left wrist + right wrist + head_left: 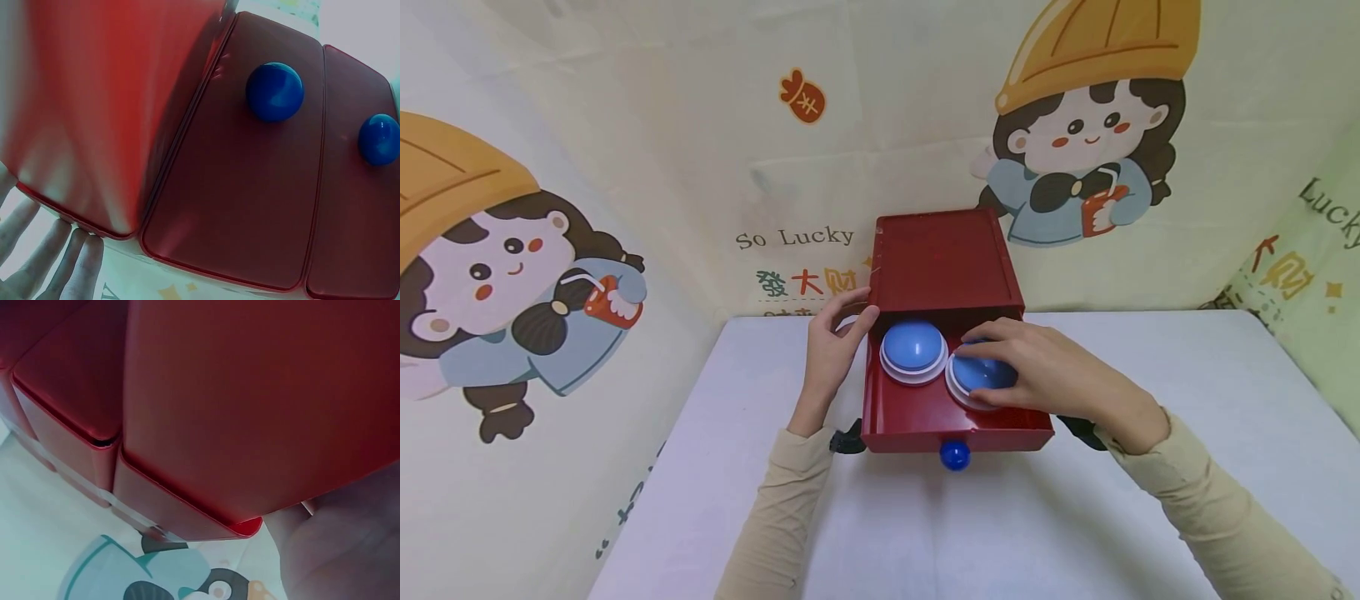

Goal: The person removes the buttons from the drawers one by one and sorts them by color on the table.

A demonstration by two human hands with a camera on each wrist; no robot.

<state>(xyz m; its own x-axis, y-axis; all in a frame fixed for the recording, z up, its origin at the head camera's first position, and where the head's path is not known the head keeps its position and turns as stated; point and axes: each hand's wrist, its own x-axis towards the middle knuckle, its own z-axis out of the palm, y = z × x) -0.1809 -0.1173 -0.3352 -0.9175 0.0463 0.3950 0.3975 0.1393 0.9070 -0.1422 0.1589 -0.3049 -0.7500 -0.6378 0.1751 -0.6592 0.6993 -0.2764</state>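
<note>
A red drawer cabinet (pixel 946 260) stands at the back of the table with its top drawer (pixel 904 417) pulled out. Two round push buttons lie inside, each a blue dome on a white base. The left button (pixel 913 346) sits untouched near the cabinet. My right hand (pixel 1052 367) grips the right button (pixel 981 377), fingers and thumb curled over its dome and rim and hiding part of it. My left hand (pixel 835 346) rests against the cabinet's left side, its fingers fairly straight; in the left wrist view these fingers (pixel 53 250) touch the red edge.
A blue round knob (pixel 955 456) projects from the drawer's front. Lower drawers with blue knobs (pixel 275 92) show in the left wrist view. White cloth covers the table (pixel 760 367), and a printed cartoon curtain (pixel 700 150) hangs right behind the cabinet.
</note>
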